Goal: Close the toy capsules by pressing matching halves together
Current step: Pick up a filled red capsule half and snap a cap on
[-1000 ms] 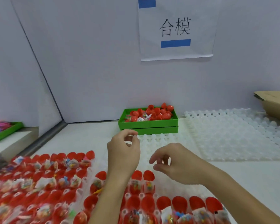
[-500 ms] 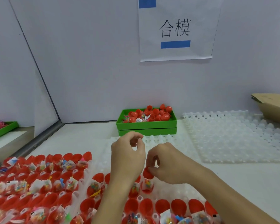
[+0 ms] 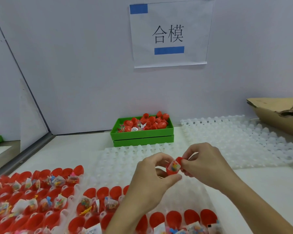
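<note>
An open red capsule (image 3: pixel 172 167) with a small bag of coloured toys inside is held up above the tray. My left hand (image 3: pixel 152 178) grips its filled half between curled fingers and thumb. My right hand (image 3: pixel 203 163) pinches the hinged lid half at its upper right. Below and to the left, a clear tray (image 3: pixel 118 162) carries rows of open red capsules (image 3: pixel 57 196), several with toy bags in them.
A green bin (image 3: pixel 142 135) of loose red capsules stands at the back by the wall. A second clear tray (image 3: pixel 240 139) lies at the right, with a cardboard box (image 3: pixel 277 114) behind it. A paper sign (image 3: pixel 169 34) hangs on the wall.
Both hands reached down to the tray, took out one filled capsule and lifted it. They now hold it between them above the tray.
</note>
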Demonstrator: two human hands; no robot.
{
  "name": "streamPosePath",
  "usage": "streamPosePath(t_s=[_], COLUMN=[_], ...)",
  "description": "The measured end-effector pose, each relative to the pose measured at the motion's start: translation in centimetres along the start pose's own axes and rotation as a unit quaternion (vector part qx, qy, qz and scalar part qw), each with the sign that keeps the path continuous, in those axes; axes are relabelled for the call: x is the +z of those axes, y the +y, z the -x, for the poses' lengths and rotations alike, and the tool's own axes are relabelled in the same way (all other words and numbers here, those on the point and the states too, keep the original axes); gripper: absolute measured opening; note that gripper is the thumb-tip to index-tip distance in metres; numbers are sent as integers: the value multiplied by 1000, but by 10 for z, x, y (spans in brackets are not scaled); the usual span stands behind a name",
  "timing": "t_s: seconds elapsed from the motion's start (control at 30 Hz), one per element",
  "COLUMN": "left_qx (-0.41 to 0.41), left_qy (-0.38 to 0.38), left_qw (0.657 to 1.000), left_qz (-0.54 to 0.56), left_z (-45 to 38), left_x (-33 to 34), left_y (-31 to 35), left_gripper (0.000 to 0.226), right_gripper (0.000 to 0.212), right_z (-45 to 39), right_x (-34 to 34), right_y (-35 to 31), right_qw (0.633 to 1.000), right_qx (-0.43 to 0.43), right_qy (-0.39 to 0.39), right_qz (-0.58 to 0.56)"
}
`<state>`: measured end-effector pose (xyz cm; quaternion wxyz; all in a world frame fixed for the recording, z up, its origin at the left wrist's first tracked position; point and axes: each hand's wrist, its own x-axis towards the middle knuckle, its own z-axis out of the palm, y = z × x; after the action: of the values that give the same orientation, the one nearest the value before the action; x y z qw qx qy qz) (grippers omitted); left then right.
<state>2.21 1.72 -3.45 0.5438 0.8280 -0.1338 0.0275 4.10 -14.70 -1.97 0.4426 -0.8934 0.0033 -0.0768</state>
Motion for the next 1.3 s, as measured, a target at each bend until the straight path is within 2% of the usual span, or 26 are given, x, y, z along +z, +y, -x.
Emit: streamPosePath(t_s=[0.07,0.13,0.2,0.27,0.37,0.47,0.8,0.9,1.03,1.1,1.2,1.3], left_qx=[3,-5,-7,-9,-9,-1,80,104,147,149,151,146], left_qy=[13,23,34,47,59,65,80,99,130,141,157,138], left_qw=[1000,999,999,998,998,998,993,989,978,974,974,979], left_qz=[-11,-23,-33,-38,-37,-21,-18,-33,-77,-91,-56,35], left_z=[-1,-1,-2,-2,-3,-2,0,0,2,3,1,1], left_x=[2,2,1,1,1,1,0,-1,1,3,2,-4], left_y=[0,-1,-2,-2,-3,-2,2,4,5,6,5,5], left_gripper=[21,21,25,30,36,30,21,30,27,37,32,32], right_gripper=[13,13,13,14,16,22,16,17,19,21,27,29], right_z=[0,0,1,3,6,9,9,9,11,11,11,12], right_x=[1,1,1,-1,-5,-8,-6,-10,-9,-7,-6,-9], right_y=[4,7,8,9,11,11,9,9,6,6,5,4], right_qw=[1000,999,988,977,974,968,965,959,958,958,952,938], right_qx=[2,13,21,1,-53,-91,-129,-149,-173,-174,-166,-161], right_qy=[19,18,-26,-54,-78,-100,-62,-73,-65,-50,-34,-35], right_qz=[-2,-47,-151,-206,-208,-211,-219,-228,-221,-222,-254,-306])
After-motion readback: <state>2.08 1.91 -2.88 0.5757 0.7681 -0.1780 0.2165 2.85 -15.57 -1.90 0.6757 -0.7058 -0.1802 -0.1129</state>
